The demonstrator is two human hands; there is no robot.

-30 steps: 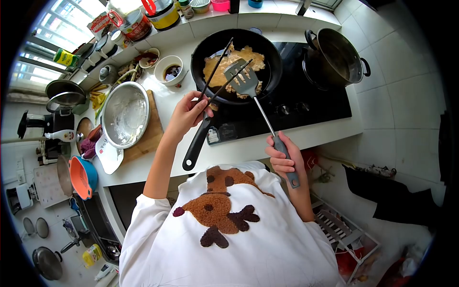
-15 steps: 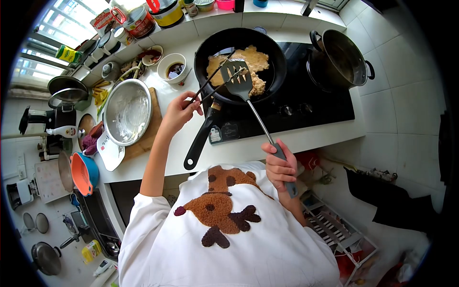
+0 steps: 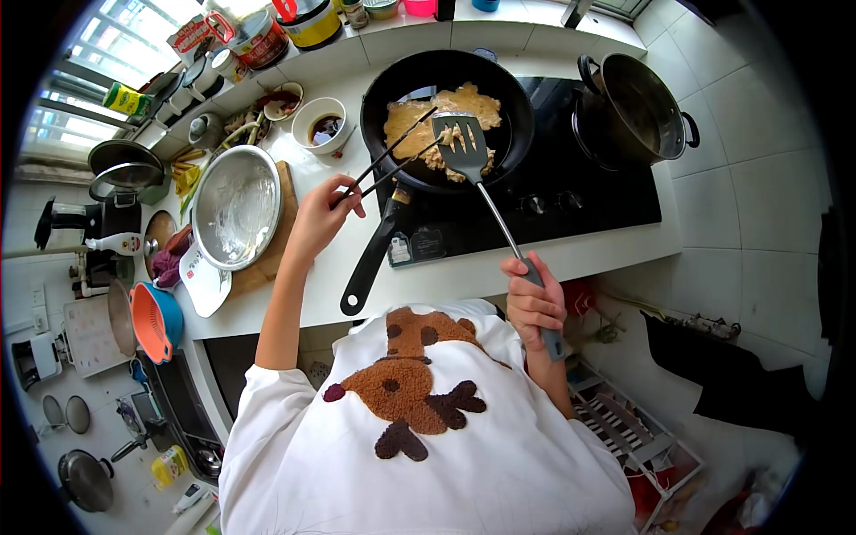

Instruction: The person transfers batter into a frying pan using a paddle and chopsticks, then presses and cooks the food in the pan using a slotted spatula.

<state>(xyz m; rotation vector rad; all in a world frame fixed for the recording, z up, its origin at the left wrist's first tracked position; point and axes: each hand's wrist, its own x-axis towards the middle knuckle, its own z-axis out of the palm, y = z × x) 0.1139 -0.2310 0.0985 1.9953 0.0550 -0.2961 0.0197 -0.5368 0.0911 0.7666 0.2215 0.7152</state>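
Observation:
A black frying pan (image 3: 378,89) sits on the black cooktop (image 3: 615,201), its handle pointing toward the counter's front edge. An uneven light-brown piece of food (image 3: 475,105) lies in it. My left hand (image 3: 325,214) holds a pair of dark chopsticks (image 3: 385,159), tips apart, over the pan's left part. In my right hand (image 3: 535,303) is the grey handle of a slotted spatula (image 3: 464,147), whose blade is above the food and hides part of it. Whether the blade touches the food I cannot tell.
Right of the pan stands a dark pot (image 3: 637,111). A bowl of dark sauce (image 3: 321,125) is to the pan's left, with a metal bowl (image 3: 236,209) on a wooden board (image 3: 283,236) farther left. An orange-and-blue basket (image 3: 156,323) stands at the far left.
The spatula blade has moved a little right from half a second ago, my right hand with it. The chopsticks and my left hand have drawn back slightly to the left from the spatula.

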